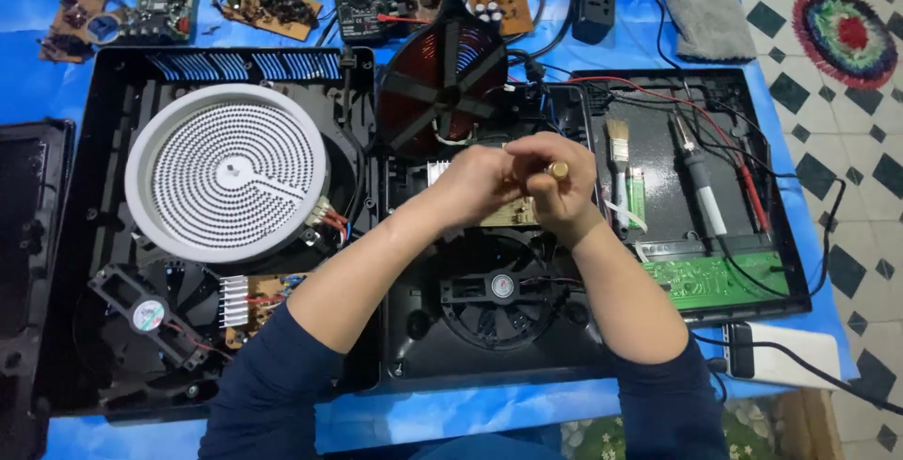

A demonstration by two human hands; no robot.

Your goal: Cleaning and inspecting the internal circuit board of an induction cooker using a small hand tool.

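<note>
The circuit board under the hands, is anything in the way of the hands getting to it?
Nothing visible blocks it. Both hands, left hand and right hand, are already right over the tan circuit board in the open cooktop case. The right hand grips a yellow-handled tool. The tilted red coil sits behind.

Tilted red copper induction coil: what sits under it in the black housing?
Under the red coil, only a finned heat sink and a tan circuit board edge show; both hands cover the rest.

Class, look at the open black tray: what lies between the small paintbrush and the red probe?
In the head view, a grey-handled soldering iron lies between the small paintbrush and red probe.
</note>
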